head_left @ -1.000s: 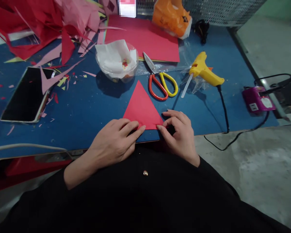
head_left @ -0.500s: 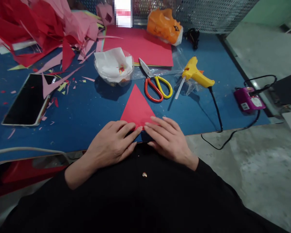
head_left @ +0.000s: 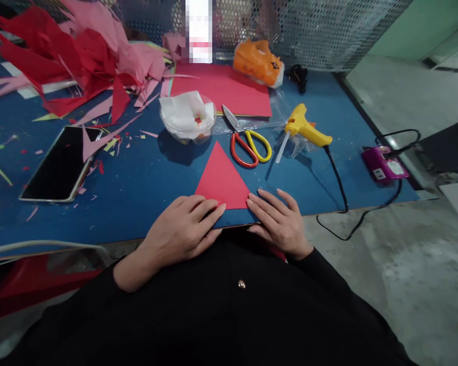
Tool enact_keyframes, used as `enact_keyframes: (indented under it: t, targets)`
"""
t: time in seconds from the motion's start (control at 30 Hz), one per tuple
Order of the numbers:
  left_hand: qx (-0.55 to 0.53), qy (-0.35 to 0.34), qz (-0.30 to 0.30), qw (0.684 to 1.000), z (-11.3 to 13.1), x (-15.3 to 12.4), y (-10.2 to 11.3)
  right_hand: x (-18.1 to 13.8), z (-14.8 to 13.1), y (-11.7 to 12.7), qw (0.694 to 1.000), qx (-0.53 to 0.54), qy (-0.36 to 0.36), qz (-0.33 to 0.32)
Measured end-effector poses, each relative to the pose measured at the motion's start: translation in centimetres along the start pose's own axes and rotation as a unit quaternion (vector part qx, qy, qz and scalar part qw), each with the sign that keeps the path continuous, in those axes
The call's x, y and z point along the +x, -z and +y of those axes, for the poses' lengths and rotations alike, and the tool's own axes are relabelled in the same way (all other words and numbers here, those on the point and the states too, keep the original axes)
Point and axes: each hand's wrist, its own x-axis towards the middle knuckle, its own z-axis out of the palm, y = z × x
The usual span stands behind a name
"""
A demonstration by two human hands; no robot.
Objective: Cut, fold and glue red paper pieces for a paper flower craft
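A red paper triangle [head_left: 222, 178] lies at the table's front edge with its point facing away from me. My left hand [head_left: 185, 226] presses on its lower left part, fingers stretched along the bottom edge and covering that corner. At the lower right corner, the fingertips of my right hand [head_left: 278, 218] touch the paper, fingers spread. Just beyond the triangle on the right are scissors [head_left: 246, 145] with one red and one yellow handle. A clear bowl [head_left: 187, 122] lined with white tissue stands behind it to the left.
A yellow glue gun [head_left: 307, 127] with a cord lies on the right, near a purple power socket [head_left: 383, 163]. Red sheets [head_left: 221, 94] and an orange tissue pack [head_left: 257, 63] are at the back. Paper scraps [head_left: 80, 56] and a phone [head_left: 63, 165] occupy the left.
My right hand has slid right along the triangle's bottom edge to its corner, away from my left hand. My left hand stays on the paper. The view has shifted slightly.
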Motion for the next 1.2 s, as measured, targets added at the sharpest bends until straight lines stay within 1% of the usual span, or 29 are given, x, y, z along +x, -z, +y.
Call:
enact_keyframes:
  t: [0.2, 0.4, 0.5, 0.73, 0.9, 1.0, 1.2]
  targets:
    - [0.013, -0.001, 0.017, 1.0, 0.1, 0.0, -0.3, 0.3, 0.1, -0.4, 1.0, -0.001, 0.0, 0.017]
    - [0.062, -0.011, 0.088, 0.994, 0.5, -0.8, -0.6, 0.4, 0.2, -0.5, 0.999, -0.001, 0.024, 0.042]
    - [0.068, -0.004, 0.109, 0.992, 0.6, -1.0, -0.7, 0.3, 0.2, -0.7, 0.998, -0.016, 0.031, 0.056]
    - [0.082, 0.018, 0.115, 0.99, 1.0, -1.5, -0.7, 0.2, 0.3, -1.0, 0.996, -0.02, 0.038, 0.081]
    - [0.094, 0.025, 0.155, 0.983, 1.0, -2.0, -1.3, 0.1, 0.2, -1.0, 0.995, -0.038, 0.041, 0.086]
    - [0.105, 0.018, 0.165, 0.98, 0.9, -2.1, -1.6, 0.1, 0.1, -1.0, 0.995, -0.043, 0.039, 0.077]
    - [0.107, 0.004, 0.163, 0.981, 0.7, -2.0, -1.7, 0.2, 0.2, -0.9, 0.995, -0.051, 0.042, 0.08]
